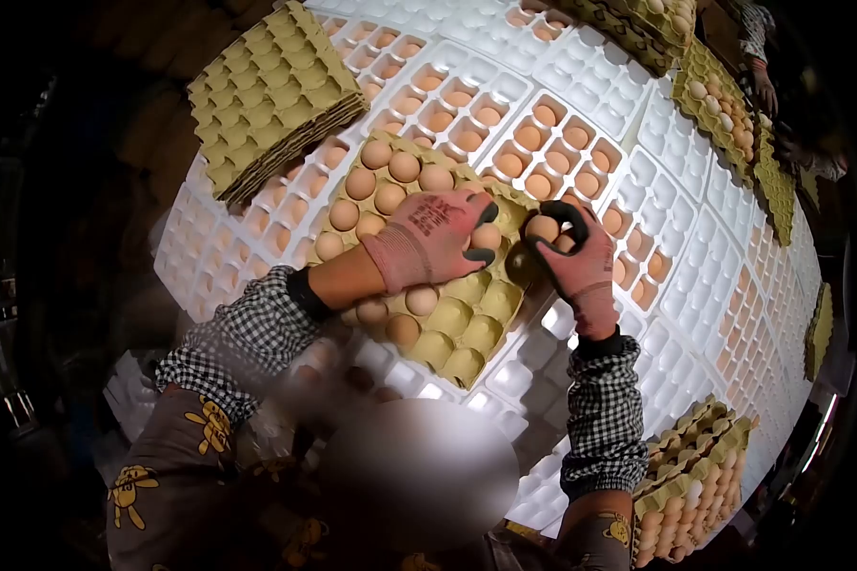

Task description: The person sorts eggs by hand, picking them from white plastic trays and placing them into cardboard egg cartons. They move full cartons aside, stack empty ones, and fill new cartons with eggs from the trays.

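A yellow pulp egg tray lies tilted across white plastic trays, with brown eggs in its upper and left cups and bare cups at its lower right. Over its middle, my left hand, in a pink glove with dark fingertips, has its thumb and fingers round a brown egg. Just past the tray's right edge, my right hand, gloved alike, pinches another brown egg between thumb and forefinger. Part of a further egg shows behind its fingers.
Stacked pulp trays stand at the upper left. White plastic trays spread rightward, some holding eggs. An egg-filled stack is at the lower right. Another person's hand and more pulp trays are at the upper right. A blurred pale shape covers the bottom centre.
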